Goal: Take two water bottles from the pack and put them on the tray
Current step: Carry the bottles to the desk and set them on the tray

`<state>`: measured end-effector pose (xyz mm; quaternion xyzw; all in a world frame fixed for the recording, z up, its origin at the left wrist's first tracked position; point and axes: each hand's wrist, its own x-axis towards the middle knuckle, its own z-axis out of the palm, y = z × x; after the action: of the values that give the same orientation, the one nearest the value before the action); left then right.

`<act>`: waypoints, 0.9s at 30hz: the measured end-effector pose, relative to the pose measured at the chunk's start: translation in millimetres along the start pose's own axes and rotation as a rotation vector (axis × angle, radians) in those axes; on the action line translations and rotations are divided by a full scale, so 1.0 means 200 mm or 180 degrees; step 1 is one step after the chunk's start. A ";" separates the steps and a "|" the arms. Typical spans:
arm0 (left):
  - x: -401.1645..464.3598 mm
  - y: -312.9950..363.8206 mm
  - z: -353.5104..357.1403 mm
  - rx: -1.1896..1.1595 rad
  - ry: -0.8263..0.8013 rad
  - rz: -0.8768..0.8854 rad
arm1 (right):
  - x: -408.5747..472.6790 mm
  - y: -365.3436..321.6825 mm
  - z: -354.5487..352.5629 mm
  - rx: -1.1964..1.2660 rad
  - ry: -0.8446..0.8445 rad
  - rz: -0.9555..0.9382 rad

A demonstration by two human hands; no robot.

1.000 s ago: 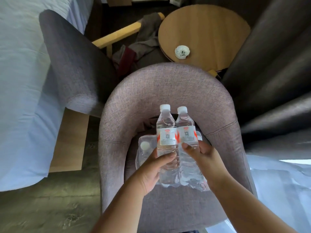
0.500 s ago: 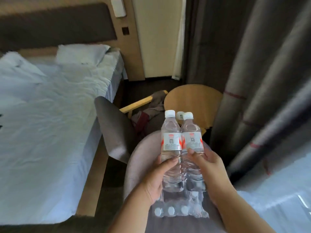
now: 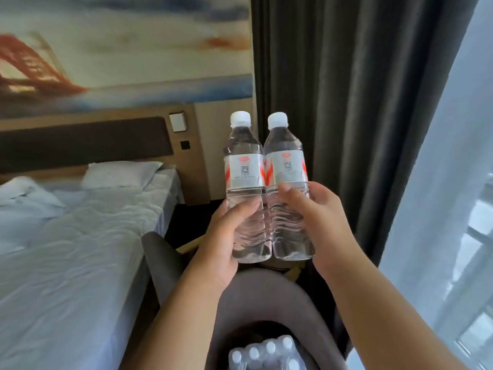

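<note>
The left hand (image 3: 224, 236) grips one upright water bottle (image 3: 244, 182), the right hand (image 3: 317, 222) another (image 3: 286, 182), touching; the pack (image 3: 262, 355) is cut off below.

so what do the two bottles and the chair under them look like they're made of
The two bottles: clear, glossy thin plastic, it seems; ribbed walls show the hands through them, with white caps that look like plastic and what seem to be printed film labels. The chair: grey-brown woven fabric with a matte look, though blurred here.

Pack (image 3: 262, 355) cut off btm edge
</note>
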<state>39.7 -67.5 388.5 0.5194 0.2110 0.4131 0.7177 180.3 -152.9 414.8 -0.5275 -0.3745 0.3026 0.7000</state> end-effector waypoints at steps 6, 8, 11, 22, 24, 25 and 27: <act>-0.01 0.08 0.04 0.0000 0.0036 0.0035 | -0.01 -0.10 0.01 0.0033 0.0021 -0.0113; -0.02 0.08 0.06 0.0015 0.0032 0.0012 | -0.01 -0.10 0.00 0.0042 0.0020 -0.0123; -0.01 0.06 0.07 -0.0042 0.0030 -0.0024 | 0.00 -0.08 -0.02 0.0076 0.0013 -0.0066; 0.01 -0.09 0.13 0.0060 0.0420 0.0101 | 0.08 0.02 -0.13 0.0175 -0.0319 0.0128; 0.00 -0.11 0.14 0.0010 0.0586 0.0148 | 0.11 0.05 -0.13 0.0137 -0.0483 0.0169; -0.01 -0.12 0.14 -0.0002 0.0691 0.0182 | 0.12 0.06 -0.13 0.0136 -0.0567 0.0187; -0.04 -0.14 0.14 0.0005 0.0869 0.0245 | 0.14 0.08 -0.13 0.0166 -0.0720 0.0216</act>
<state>66.0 -93.1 373.0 0.4666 0.2870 0.5070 0.6655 216.6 -139.6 400.2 -0.4839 -0.4251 0.3934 0.6560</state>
